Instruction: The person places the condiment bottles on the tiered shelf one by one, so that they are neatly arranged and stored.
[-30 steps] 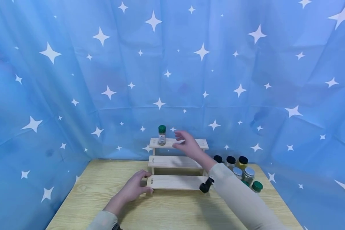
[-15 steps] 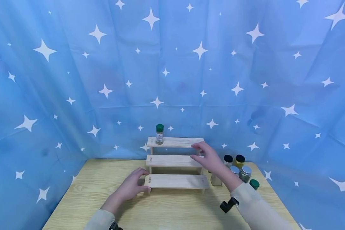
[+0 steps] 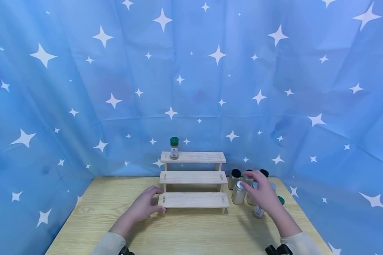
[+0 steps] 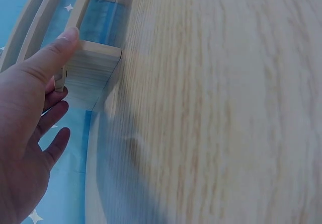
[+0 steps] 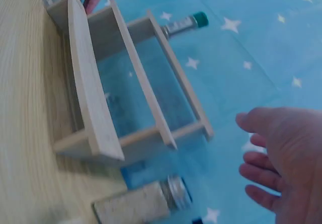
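Observation:
A three-tier wooden shelf rack (image 3: 194, 200) stands on the table. My left hand (image 3: 143, 206) grips the left end of its lowest board; in the left wrist view the thumb (image 4: 63, 43) lies against the board's edge, fingers curled on the other side. One spice jar with a green cap (image 3: 174, 150) stands upright at the left of the top board. My right hand (image 3: 262, 193) hovers over a group of jars right of the rack, fingers loosely bent and holding nothing. A silver-lidded jar (image 3: 238, 194) is nearest its fingertips; the hand hides parts of other jars.
Beside the rack's right end stands a black-lidded jar (image 3: 234, 180). A jar with a green lid (image 3: 281, 200) is at the group's right edge. Behind the table (image 3: 191, 233) hangs a blue curtain (image 3: 198, 88) with white stars.
My right hand has moved from beside the green-capped jar on the top board, right and down to the jars. My left hand stays on the rack. The head view has shifted slightly.

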Action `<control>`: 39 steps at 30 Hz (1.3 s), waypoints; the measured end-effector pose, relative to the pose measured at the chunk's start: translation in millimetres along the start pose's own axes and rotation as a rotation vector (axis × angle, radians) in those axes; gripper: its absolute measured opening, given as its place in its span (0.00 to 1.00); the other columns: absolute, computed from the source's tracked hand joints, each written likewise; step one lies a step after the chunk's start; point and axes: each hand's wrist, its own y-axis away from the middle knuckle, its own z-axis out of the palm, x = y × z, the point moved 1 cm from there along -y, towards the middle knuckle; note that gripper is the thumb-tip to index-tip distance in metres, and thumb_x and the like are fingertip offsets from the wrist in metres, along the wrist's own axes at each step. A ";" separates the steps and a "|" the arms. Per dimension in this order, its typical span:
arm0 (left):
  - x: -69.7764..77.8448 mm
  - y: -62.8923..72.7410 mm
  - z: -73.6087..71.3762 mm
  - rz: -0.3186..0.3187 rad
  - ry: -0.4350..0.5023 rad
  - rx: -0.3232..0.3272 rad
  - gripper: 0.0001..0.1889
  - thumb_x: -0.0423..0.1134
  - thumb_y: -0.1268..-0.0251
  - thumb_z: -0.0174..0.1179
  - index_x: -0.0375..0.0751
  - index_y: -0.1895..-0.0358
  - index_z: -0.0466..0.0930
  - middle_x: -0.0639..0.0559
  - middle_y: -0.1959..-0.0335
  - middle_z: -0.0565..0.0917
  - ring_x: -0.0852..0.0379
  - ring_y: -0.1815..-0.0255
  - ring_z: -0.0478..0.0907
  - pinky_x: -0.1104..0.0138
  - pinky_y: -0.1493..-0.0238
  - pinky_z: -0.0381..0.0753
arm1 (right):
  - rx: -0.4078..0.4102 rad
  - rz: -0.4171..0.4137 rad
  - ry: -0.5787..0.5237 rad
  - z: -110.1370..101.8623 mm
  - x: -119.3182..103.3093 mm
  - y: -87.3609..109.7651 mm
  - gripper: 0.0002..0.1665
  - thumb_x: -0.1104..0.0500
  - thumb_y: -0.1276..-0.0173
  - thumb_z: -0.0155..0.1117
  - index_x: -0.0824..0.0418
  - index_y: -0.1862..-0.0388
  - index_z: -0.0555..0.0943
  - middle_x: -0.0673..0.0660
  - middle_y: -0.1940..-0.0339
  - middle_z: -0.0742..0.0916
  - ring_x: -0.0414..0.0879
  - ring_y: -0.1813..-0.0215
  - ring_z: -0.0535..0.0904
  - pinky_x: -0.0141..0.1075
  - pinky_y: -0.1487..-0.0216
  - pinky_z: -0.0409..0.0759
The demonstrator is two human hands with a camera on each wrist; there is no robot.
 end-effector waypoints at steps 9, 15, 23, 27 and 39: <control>-3.8 2.5 -1.9 -0.011 -0.008 0.017 0.37 0.50 0.41 0.84 0.43 0.30 0.82 0.53 0.35 0.83 0.42 0.28 0.78 0.42 0.25 0.77 | 0.035 0.059 0.051 -11.3 26.9 30.8 0.25 0.58 0.20 0.74 0.67 0.31 0.82 0.67 0.38 0.85 0.67 0.36 0.83 0.66 0.37 0.84; -7.2 6.5 -4.9 -0.019 -0.008 0.022 0.37 0.53 0.41 0.84 0.44 0.30 0.82 0.55 0.35 0.83 0.42 0.27 0.78 0.42 0.25 0.77 | 0.030 0.121 0.049 -4.9 38.0 47.2 0.27 0.61 0.23 0.76 0.69 0.30 0.82 0.66 0.41 0.84 0.65 0.38 0.84 0.63 0.38 0.86; -1.6 2.5 -1.0 -0.012 0.013 0.014 0.36 0.51 0.40 0.84 0.43 0.30 0.82 0.54 0.36 0.83 0.41 0.27 0.77 0.41 0.26 0.78 | 0.015 0.208 0.096 -9.6 45.9 62.3 0.27 0.61 0.25 0.78 0.69 0.32 0.82 0.65 0.45 0.85 0.51 0.54 0.81 0.34 0.64 0.81; 0.7 1.4 0.8 -0.006 0.016 0.013 0.36 0.50 0.40 0.84 0.42 0.31 0.82 0.53 0.36 0.83 0.40 0.27 0.77 0.41 0.26 0.77 | 0.016 0.238 0.090 -9.5 53.3 66.5 0.29 0.61 0.25 0.78 0.70 0.31 0.81 0.67 0.43 0.85 0.51 0.55 0.81 0.31 0.65 0.81; 0.2 1.2 0.7 -0.005 0.012 0.011 0.36 0.50 0.40 0.84 0.42 0.31 0.82 0.53 0.35 0.83 0.41 0.27 0.78 0.41 0.25 0.77 | -0.019 0.351 0.041 -4.5 68.6 68.2 0.34 0.59 0.23 0.77 0.70 0.24 0.77 0.71 0.36 0.85 0.63 0.40 0.86 0.45 0.49 0.91</control>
